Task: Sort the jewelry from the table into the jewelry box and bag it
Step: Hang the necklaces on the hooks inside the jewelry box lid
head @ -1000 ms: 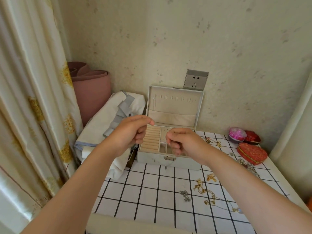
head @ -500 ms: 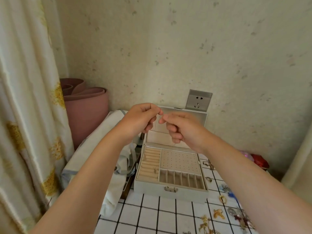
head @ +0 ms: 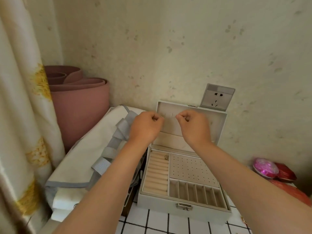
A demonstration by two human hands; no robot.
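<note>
Both hands are raised in front of the jewelry box's upright lid (head: pixel 217 125). The left hand (head: pixel 146 127) and right hand (head: pixel 194 127) have their fingers curled in. Each pinches 1 end of what looks like a thin chain (head: pixel 168 116), drawn taut between the left fingertips (head: pixel 157 118) and the right fingertips (head: pixel 180 118). It is too fine to make out with certainty. The lid's lining sits just behind the fingertips, so the step in hand is probably hanging this piece inside the lid.

Below the fingers the jewelry box (head: pixel 184 208) stands open on the checked table (head: pixel 160 225). Only 1 small ring (head: pixel 166 157) shows in the ring rolls, below and between the 2 sets of fingers. The perforated stud panel is bare, and the 6 front slots look empty.

The sorting therefore seems to be at an early stage, with 1 piece stored and 1 in the fingers. What remains on the table lies outside the view, so its amount cannot be told.

Bagging has not begun. The white bag (head: pixel 87 149) with grey straps lies slumped to the left of the left fingers, and the box is not yet latched. Closing the box and putting it in the bag are both still to do.
</note>
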